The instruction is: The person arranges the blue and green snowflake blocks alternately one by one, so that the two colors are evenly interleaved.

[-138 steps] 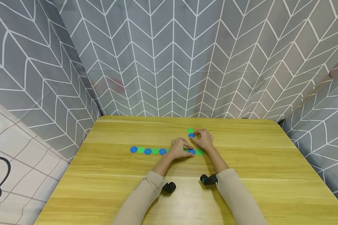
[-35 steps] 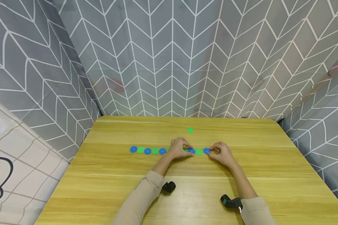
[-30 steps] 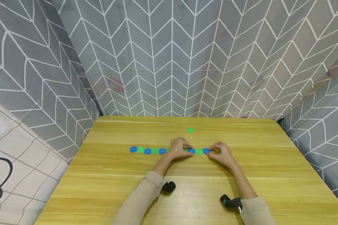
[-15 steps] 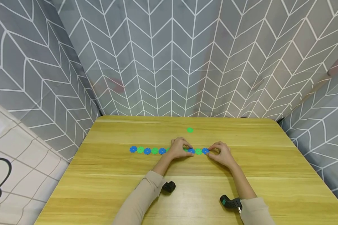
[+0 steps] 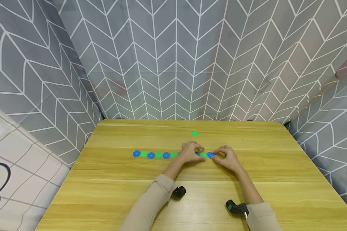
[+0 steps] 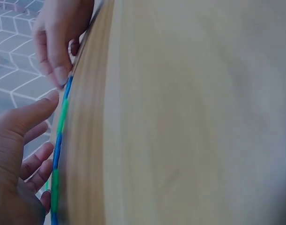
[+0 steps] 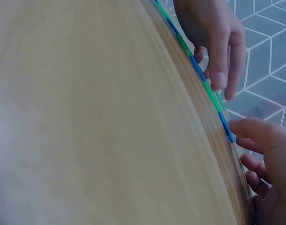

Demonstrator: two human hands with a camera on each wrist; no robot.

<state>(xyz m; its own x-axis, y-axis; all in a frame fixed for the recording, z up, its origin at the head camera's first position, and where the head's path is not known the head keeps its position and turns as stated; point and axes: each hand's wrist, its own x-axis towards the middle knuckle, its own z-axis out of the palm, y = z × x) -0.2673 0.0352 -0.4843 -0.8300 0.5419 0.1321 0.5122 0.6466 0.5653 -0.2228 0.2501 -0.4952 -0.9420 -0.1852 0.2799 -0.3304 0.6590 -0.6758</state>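
Note:
A row of blue and green snowflake discs (image 5: 151, 155) lies flat across the table, colours alternating. My right hand (image 5: 229, 158) pinches the blue snowflake disc (image 5: 210, 155) at the row's right end, thumb and forefinger on its edge. Beside it is a green snowflake disc (image 5: 203, 155). My left hand (image 5: 189, 152) hovers over this green disc, thumb and forefinger spread on either side of it, and hides part of the row. In the left wrist view the left hand's (image 6: 21, 136) fingers are apart, with no disc gripped.
One loose green snowflake disc (image 5: 195, 133) lies farther back on the wooden table (image 5: 118, 179). A patterned grey curtain (image 5: 162, 64) hangs behind the table's far edge. Black wrist cameras (image 5: 179, 192) sit at both sleeves.
My right hand brought the blue disc from the back to the row's right end and drew it leftward against the green one. My left hand has just shifted right, off the neighbouring blue disc.

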